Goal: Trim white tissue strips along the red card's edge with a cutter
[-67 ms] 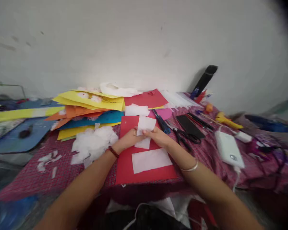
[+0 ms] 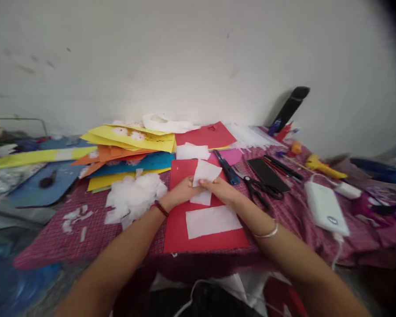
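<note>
Between my two hands is a white strip of thin paper (image 2: 206, 169), held above a red sheet (image 2: 178, 229). My left hand (image 2: 184, 190) grips its left side, and my right hand (image 2: 219, 187) pinches it from the right with the thumb on top. The fingers behind the paper are hidden. Nearer to me, a second white paper strip (image 2: 214, 221) lies flat on the red sheet. Beyond my hands, more white pieces (image 2: 193, 151) rest at the sheet's far edge. A crumpled heap of white paper (image 2: 135, 196) sits left of my left hand.
Right of the red sheet lie a blue cutter knife (image 2: 227, 168), black scissors (image 2: 259, 187), a dark phone (image 2: 268, 175) and a white power bank (image 2: 326, 209). Stacked coloured sheets (image 2: 128, 138) stand at the back left. Small paper scraps (image 2: 75, 216) lie on the checked cloth (image 2: 102, 237).
The whole view has shifted slightly, so everything appears a little further right. Both hands keep their hold on the white paper strip.
</note>
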Motion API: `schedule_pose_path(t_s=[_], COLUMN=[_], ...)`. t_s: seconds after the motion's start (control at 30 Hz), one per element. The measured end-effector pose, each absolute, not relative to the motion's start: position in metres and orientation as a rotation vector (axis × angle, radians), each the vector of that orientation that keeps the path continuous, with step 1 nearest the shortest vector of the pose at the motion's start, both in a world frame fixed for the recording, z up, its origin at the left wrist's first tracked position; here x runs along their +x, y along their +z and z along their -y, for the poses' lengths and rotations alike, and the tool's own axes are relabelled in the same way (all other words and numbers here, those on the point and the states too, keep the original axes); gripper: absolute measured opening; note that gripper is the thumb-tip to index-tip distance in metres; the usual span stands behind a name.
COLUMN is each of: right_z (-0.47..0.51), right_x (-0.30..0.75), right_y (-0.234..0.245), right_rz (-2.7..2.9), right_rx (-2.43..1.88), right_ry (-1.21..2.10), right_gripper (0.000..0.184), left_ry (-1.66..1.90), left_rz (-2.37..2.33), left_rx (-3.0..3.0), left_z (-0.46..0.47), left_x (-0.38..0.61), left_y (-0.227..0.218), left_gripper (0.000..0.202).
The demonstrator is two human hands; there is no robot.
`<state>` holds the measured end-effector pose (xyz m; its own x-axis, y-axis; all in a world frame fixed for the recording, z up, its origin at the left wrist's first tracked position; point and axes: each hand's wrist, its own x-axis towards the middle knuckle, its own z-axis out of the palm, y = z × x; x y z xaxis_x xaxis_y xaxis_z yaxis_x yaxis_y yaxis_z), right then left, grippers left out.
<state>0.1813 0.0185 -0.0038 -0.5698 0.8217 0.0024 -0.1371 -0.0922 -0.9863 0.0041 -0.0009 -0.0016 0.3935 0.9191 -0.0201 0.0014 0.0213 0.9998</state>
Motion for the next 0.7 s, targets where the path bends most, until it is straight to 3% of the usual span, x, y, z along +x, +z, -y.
schedule_pose_path(t_s=[0.17,0.37,0.7], right_z=[-0.0206,-0.0236,-0.0271], right_x=[0.1828,0.1866,0.1866], right_y=[-0.0089,-0.0089,-0.0056], right_rz=[1.439,1.374,1.379], right_rx=[-0.793,-0.865,-0.845], right_ry=[1.775,1.773,1.759], right_gripper=[0.063,0.072,0.072], left_ry=[0.886,0.847,0.818], left_rz=[-0.938,-0.945,-0.966], left_rx=[1.324,1.284,1.33], left_z=[0.0027,0.0072,0.0094], left_x=[0.0065,0.0024,0.0045], left_y=[-0.0044,-0.0009,0.0041], left_gripper=[0.052,0.031,0.034])
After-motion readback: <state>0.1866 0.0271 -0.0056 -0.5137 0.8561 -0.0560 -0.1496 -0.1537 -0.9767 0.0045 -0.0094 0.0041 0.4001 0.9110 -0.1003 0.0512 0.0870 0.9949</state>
